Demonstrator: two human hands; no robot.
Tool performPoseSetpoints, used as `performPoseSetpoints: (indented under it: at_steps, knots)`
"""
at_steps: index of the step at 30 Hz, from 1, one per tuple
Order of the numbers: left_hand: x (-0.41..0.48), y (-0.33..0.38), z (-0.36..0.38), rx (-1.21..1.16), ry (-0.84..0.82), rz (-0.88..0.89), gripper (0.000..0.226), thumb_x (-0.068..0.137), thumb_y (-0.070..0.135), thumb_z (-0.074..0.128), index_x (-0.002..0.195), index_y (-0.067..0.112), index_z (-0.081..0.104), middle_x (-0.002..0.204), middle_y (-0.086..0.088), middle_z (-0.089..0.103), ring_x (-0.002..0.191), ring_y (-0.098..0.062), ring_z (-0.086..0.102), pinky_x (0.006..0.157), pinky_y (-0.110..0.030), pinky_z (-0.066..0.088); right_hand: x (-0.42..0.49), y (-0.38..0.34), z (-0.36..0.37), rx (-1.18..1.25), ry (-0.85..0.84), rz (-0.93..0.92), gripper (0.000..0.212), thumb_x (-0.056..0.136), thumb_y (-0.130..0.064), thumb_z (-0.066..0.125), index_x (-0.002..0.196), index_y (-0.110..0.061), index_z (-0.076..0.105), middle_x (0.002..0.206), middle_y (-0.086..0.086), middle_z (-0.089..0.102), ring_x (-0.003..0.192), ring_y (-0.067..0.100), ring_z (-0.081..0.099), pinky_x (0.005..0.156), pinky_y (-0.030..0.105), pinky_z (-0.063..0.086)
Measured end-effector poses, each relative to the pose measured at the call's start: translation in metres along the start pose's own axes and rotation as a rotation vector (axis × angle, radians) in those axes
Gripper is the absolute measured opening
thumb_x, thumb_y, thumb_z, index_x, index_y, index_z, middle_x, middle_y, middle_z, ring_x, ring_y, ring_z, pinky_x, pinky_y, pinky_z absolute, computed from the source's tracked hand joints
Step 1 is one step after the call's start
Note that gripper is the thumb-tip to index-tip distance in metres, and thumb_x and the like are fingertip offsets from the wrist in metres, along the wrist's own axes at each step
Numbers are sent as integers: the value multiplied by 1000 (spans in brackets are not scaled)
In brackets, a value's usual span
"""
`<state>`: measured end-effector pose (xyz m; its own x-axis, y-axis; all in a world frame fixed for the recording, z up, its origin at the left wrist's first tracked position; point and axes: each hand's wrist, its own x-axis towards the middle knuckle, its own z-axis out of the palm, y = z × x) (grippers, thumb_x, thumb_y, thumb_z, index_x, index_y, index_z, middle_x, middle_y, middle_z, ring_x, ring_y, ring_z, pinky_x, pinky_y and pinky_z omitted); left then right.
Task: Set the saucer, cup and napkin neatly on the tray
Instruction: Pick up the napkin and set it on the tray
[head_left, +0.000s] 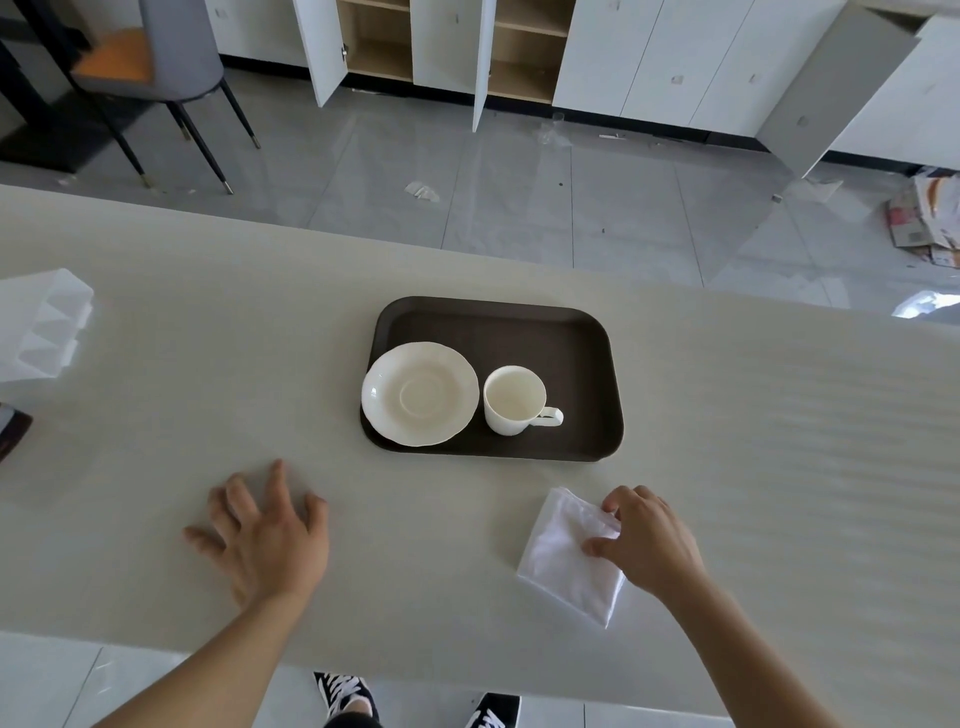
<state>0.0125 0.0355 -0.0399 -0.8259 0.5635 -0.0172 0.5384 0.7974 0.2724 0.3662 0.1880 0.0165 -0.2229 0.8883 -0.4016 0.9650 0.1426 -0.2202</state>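
1. Napkin (571, 558): white, folded, lies flat on the table (753, 415), off the tray and near its front right corner.
2. Right hand (647, 540): rests on the napkin's right edge. Thumb lies on top of the cloth, fingers are curled at the upper right corner. Looks like a pinch on the edge, but the napkin is not lifted.
3. Tray (582, 353): dark brown, rounded rectangle, sits mid-table.
4. Saucer (420, 393): white, scalloped rim, on the tray's left side; its left edge overhangs the tray rim.
5. Cup (514, 400): white, upright, empty, on the tray just right of the saucer with a narrow gap between them. Handle points right.
6. Left hand (265, 540): flat on the bare table, front left of the tray, fingers spread apart, holding nothing.
7. Far left edge of the table: a white faceted object (41, 325), well apart from the tray.
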Motion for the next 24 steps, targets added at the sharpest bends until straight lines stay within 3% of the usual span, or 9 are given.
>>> performPoseSetpoints:
  at_steps: [5, 8, 13, 19, 24]
  knots:
    - [0, -1, 0, 0, 0, 10, 64, 81, 43, 40, 137, 13, 51, 142, -30, 35, 137, -48, 25, 108, -75, 9, 1, -2, 1, 13, -14, -1, 36, 76, -46, 79, 101, -24, 66, 93, -8, 50, 89, 14, 45, 67, 29, 39]
    - [1, -1, 2, 9, 0, 14, 65, 81, 44, 39, 136, 14, 51, 141, -29, 35, 136, -48, 26, 107, -76, 11, -6, -6, 0, 39, 43, -36, 25, 75, -39, 79, 88, -24, 62, 88, -11, 52, 83, 14, 50, 60, 29, 42]
    - [1, -4, 6, 6, 10, 20, 65, 81, 45, 38, 135, 14, 52, 140, -30, 36, 135, -49, 27, 106, -77, 12, -16, -1, -16, 416, 76, 46, 30, 72, -24, 78, 65, -24, 49, 57, -9, 51, 52, 12, 44, 50, 29, 34]
    - [2, -4, 6, 6, 15, 13, 66, 80, 47, 37, 136, 15, 52, 140, -29, 36, 136, -48, 27, 108, -76, 11, -1, 4, -79, 709, 299, 125, 25, 71, -16, 81, 78, -28, 59, 74, 0, 67, 63, 21, 59, 53, 30, 41]
    - [2, -5, 6, 15, 4, 18, 67, 80, 48, 36, 137, 15, 51, 141, -29, 35, 136, -48, 25, 108, -76, 10, 37, -7, -108, 1000, 434, 159, 26, 77, -11, 73, 97, -25, 65, 90, 0, 69, 78, 22, 65, 65, 34, 51]
